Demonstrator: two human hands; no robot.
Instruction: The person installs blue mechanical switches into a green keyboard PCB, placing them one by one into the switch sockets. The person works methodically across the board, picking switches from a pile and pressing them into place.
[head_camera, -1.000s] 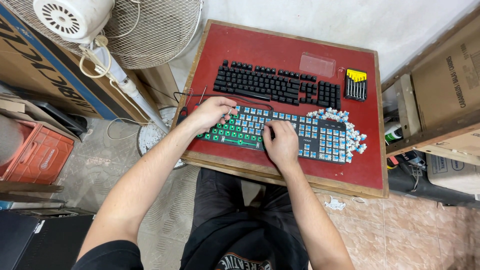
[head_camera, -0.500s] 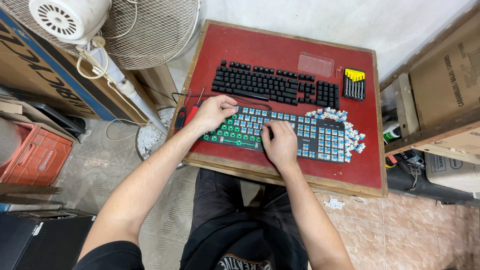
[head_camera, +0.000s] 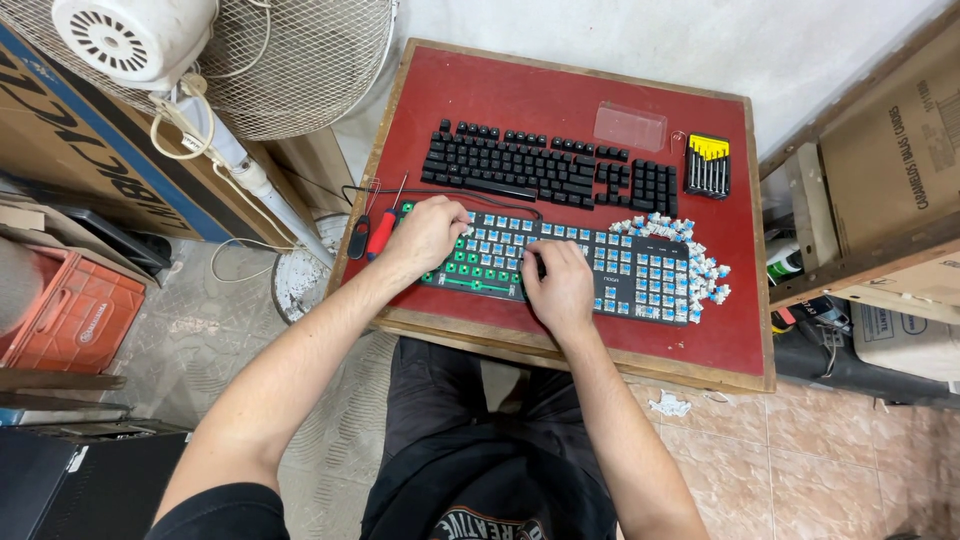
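On the red table (head_camera: 560, 95), I am resting my left hand (head_camera: 428, 235) and right hand (head_camera: 560, 285), fingers curled, gripping nothing, on the stripped keyboard (head_camera: 640, 280); black keycaps (head_camera: 545, 170) are lying just behind it.

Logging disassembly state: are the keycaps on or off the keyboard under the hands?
Off: the keyboard shows bare blue switches, with keycaps laid out above it.
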